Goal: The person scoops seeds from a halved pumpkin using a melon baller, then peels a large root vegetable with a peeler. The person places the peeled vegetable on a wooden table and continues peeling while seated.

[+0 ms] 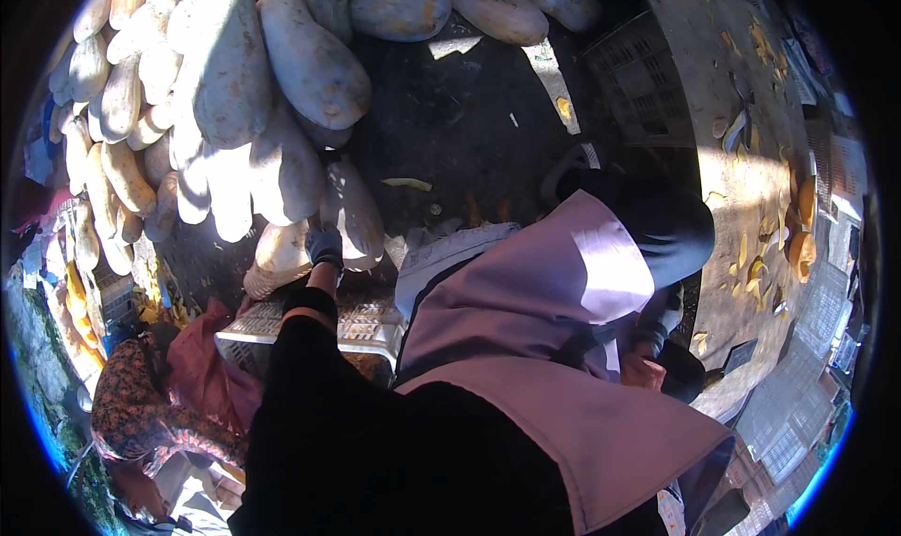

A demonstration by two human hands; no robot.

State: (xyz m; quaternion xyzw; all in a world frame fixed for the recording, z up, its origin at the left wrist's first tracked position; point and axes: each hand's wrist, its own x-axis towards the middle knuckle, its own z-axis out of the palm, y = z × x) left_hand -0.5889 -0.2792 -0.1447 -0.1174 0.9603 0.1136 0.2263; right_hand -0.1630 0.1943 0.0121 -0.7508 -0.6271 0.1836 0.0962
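Observation:
My left hand (325, 246), in a dark glove, reaches forward between two pale winter squashes. It touches the upright squash (352, 216) on its right side, and a second squash (278, 251) lies close on its left. Its fingers are too dark to show whether they grip. A white plastic crate (366, 325) stands just below that wrist. What seems to be my right hand (656, 321), also in a dark glove, hangs beside my right thigh, partly behind my pink apron (507, 282). Whether it holds anything is hidden in shadow.
Large squashes (232, 78) are heaped at the left and top. Yellow peelings litter a long board (746, 205) at right, with peeled orange pieces (802, 254) at its edge. A dark crate (640, 85) stands near it. A person (141, 409) in patterned clothing bends at lower left.

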